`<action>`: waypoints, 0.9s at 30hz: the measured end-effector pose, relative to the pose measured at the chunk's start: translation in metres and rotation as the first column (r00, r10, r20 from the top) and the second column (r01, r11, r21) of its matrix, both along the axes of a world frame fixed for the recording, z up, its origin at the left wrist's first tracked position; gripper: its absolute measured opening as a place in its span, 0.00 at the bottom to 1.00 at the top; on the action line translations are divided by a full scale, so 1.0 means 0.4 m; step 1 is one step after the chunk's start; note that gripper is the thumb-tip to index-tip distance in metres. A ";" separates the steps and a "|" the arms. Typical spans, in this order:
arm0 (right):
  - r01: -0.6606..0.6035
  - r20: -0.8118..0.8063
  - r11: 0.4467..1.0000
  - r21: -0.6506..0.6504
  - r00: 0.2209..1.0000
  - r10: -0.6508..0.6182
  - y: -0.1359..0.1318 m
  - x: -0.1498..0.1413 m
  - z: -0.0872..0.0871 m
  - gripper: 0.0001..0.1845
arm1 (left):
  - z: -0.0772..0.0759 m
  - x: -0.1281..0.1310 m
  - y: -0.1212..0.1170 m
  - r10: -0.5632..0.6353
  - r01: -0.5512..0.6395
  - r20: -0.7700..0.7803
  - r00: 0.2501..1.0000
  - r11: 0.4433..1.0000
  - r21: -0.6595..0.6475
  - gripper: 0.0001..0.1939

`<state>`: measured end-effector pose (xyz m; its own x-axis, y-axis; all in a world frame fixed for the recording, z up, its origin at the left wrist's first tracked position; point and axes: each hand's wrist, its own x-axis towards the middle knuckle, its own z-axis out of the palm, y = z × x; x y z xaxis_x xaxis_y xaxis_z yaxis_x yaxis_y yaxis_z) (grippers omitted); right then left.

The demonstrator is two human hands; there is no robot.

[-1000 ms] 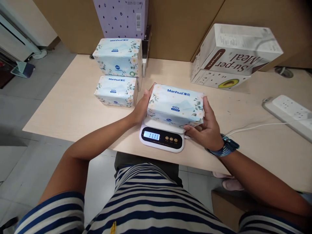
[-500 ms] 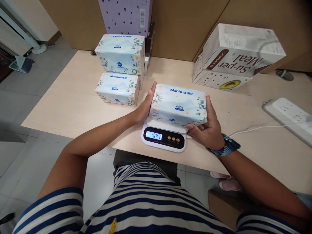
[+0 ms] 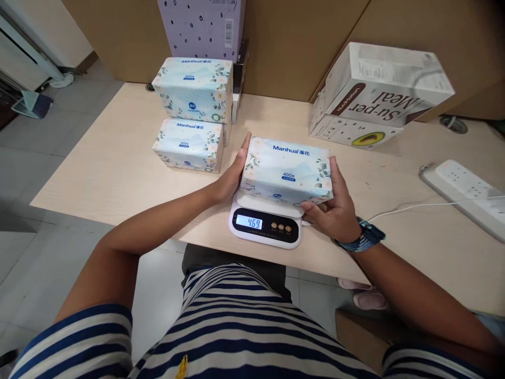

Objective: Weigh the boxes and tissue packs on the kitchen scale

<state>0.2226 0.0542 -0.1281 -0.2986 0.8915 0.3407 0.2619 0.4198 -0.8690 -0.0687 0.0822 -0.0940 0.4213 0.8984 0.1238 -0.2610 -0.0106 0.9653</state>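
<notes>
A pale blue Manhua tissue pack (image 3: 287, 169) rests on a small white kitchen scale (image 3: 265, 226) at the table's near edge; its lit display reads 469. My left hand (image 3: 232, 173) lies flat against the pack's left end. At the right end my right hand (image 3: 335, 205) cups the pack, fingers curled under its lower corner. Both hands grip the pack between them. A blue watch sits on my right wrist.
Two more tissue packs (image 3: 191, 118) are stacked at the left of the light wooden table (image 3: 118, 163). Behind stands a purple spotted box (image 3: 201, 26). A white "Su-per Meal" carton (image 3: 379, 95) leans at the right; a power strip (image 3: 465, 189) and cable lie far right.
The scale's reading has dropped from 1111 through 1043 to 469. The pack and both hands stay almost in place on the scale.
</notes>
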 end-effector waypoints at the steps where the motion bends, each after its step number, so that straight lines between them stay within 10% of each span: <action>1: -0.003 0.002 1.000 -0.002 1.000 0.003 0.000 0.001 -0.001 0.66 | -0.001 0.001 0.000 0.006 -0.006 0.006 1.000 1.000 0.001 0.55; 27: -0.001 0.073 1.000 0.000 0.997 0.001 0.001 0.005 0.010 0.67 | -0.010 -0.008 0.004 -0.029 0.030 -0.012 1.000 0.998 0.054 0.59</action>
<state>0.2245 0.0544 -0.1241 -0.3235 0.8911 0.3183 0.3244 0.4204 -0.8474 -0.0719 0.0840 -0.0982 0.4491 0.8777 0.1674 -0.2510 -0.0559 0.9664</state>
